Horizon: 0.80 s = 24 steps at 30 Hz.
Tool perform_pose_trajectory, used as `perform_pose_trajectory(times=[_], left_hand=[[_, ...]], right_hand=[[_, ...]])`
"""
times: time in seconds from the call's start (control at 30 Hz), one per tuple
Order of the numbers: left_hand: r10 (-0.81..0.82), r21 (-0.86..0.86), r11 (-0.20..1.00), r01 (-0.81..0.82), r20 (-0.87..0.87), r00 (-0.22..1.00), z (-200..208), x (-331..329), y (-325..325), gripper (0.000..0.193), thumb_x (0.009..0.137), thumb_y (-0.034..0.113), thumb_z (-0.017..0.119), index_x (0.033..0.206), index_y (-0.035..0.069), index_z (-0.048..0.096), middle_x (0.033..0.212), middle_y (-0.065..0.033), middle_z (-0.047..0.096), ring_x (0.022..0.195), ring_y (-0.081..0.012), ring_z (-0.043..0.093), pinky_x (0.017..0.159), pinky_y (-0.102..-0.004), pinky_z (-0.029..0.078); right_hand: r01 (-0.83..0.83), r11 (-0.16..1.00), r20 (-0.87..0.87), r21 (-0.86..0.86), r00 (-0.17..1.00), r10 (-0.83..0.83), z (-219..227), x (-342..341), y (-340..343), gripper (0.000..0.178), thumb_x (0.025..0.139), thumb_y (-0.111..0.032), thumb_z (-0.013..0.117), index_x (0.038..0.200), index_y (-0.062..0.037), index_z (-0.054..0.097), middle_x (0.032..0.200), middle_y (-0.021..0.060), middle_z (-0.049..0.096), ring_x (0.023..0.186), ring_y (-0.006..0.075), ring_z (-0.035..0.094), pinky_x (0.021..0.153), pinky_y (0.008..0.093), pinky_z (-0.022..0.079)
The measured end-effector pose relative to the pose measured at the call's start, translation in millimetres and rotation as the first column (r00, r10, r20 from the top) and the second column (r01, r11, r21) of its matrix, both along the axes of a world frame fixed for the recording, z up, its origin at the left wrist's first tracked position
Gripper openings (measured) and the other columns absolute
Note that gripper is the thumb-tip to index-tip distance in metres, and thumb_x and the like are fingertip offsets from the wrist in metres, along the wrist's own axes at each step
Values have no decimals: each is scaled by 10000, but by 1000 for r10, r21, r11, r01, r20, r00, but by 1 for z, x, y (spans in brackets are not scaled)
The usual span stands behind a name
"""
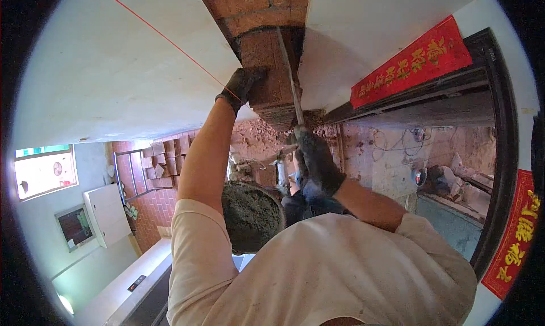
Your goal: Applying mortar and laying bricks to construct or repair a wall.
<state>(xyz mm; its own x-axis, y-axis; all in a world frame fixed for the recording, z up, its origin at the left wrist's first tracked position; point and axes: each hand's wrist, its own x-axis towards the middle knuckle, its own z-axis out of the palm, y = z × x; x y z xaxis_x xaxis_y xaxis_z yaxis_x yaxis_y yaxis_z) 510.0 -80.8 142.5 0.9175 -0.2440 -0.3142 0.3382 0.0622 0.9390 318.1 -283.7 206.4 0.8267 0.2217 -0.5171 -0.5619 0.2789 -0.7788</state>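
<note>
Red-brown brick (264, 70) is what's getting handled here, up top in the middle of the view, sitting right against the brickwork (241, 8) that fills the gap between two pale walls. Dark-gloved left hand (243, 87) is up against the brick's left side, touching it, but honestly can't tell if the fingers are pinching it or just pressing. Right hand (318, 161), also in a dark glove, is curled tight around the near end of a long thin tool (290, 79). The tool's far part runs up along the brick's right side; it's seen nearly edge-on, so don't ask me exactly what kind it is.

Taut red string (162, 33) slants down from the upper left and passes across the left glove in the view. Down below, close to the person's body, there's a round tub (283, 212) with dark grey wet-looking mortar (250, 209) in it. Loose bricks (162, 164) are piled off to the left on reddish floor tiles (150, 212), and a red banner with gold writing (411, 62) hangs over the dark door frame (499, 99) on the right.
</note>
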Motion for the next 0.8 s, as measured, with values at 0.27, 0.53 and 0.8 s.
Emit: perform_pose_trajectory(times=[0.27, 0.53, 0.8], left_hand=[[-362, 535, 832, 148, 320, 875, -7, 4, 12, 383, 792, 227, 630, 1114, 25, 581, 1001, -52, 632, 887, -163, 587, 812, -321, 463], [-95, -32, 995, 96, 29, 995, -14, 5, 10, 475, 778, 350, 658, 1133, 43, 580, 1042, -56, 620, 891, -161, 582, 823, -301, 462], [-593, 777, 617, 123, 356, 722, -8, -5, 23, 389, 903, 108, 372, 1283, 50, 431, 1131, -217, 553, 992, -331, 562, 902, -381, 423]], right_hand=[[72, 984, 170, -160, 984, -44, 11, 3, -1, 281, 913, -332, 474, 921, -79, 596, 548, -29, 475, 452, 50, 427, 394, 226, 344], [4, 999, -82, -43, 997, -8, 14, -2, 3, 296, 912, -327, 476, 911, -71, 624, 559, -38, 479, 409, 47, 393, 362, 217, 313], [-14, 996, -36, -85, 999, 11, 34, -25, 4, 312, 914, -354, 465, 907, -77, 606, 543, -37, 450, 410, 60, 386, 358, 231, 297]])
